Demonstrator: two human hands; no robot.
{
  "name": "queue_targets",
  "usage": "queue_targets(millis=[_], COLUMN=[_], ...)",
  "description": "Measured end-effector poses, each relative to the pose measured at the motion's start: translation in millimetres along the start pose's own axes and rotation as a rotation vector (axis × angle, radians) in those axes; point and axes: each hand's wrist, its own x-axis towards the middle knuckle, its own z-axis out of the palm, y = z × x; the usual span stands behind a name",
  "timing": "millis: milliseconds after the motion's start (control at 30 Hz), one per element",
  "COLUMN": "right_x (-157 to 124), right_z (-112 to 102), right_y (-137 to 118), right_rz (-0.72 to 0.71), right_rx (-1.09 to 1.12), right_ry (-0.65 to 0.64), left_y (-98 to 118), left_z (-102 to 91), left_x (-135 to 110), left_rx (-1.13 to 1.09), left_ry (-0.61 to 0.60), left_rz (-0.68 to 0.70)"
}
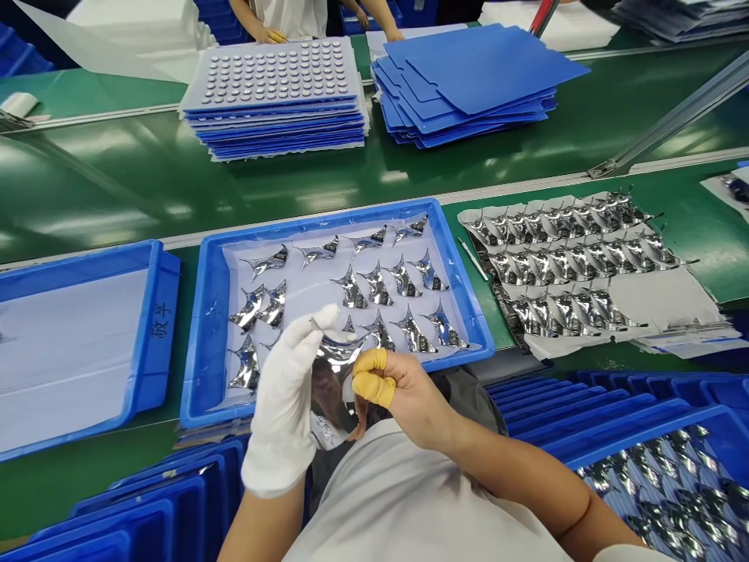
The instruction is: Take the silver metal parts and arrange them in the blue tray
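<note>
My left hand (285, 406), in a white glove, grips a shiny chrome-plated curved part (335, 386) close to my body. At the part's right edge, my right hand (403, 386) has its thumb and fingertips pinched together, with yellow finger cots on them. Whether the pinch closes on the part's edge or on something small is hidden. Just beyond my hands, a blue tray (462, 293) lined with white sheet holds several similar pointed chrome parts (351, 289), laid out in loose rows.
Rows of chrome parts (544, 265) lie on paper at the right, near a thin white stick (473, 259). Another blue tray (149, 328) stands left. Beyond are blue sheets (480, 70) and a stack bearing small round pieces (275, 74). A co-worker's hand (266, 33) shows behind.
</note>
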Motion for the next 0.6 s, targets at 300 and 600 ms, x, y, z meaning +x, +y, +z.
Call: queue_targets(millis=[300, 600], right_x=[9.0, 8.2], right_z=[-8.4, -13.1], right_y=[7.3, 1.2], right_rz=[-0.050, -0.131], right_rx=[-0.030, -0.234], right_ry=[-0.051, -0.060], left_y=[8.3, 10.4], left_z=[-9.6, -12.2], left_x=[-5.3, -8.1], left_rx=[0.005, 0.023], left_ry=[-0.031, -0.116], left_rz=[0.297, 0.418])
